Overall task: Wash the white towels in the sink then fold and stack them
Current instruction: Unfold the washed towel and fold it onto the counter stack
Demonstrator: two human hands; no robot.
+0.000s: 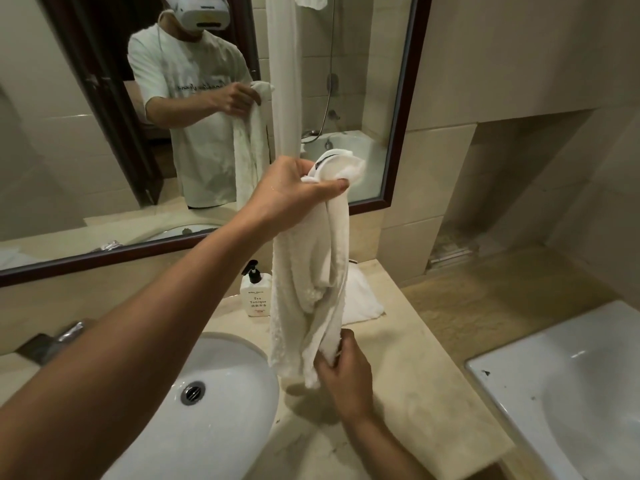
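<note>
A white towel (308, 289) hangs bunched and vertical above the counter, just right of the white oval sink (221, 410). My left hand (294, 195) is raised and grips the towel's top end, with a corner and its tag sticking out past the thumb. Lower down, my right hand (343, 372) grips the towel's bottom end near the counter. Another white towel (360, 299) lies crumpled on the counter behind the hanging one, against the wall.
A white pump bottle (255, 294) stands on the beige counter (398, 393) behind the sink. The tap (55, 337) is at the left. A large mirror (86, 150) covers the wall. A white toilet (571, 393) sits low at the right.
</note>
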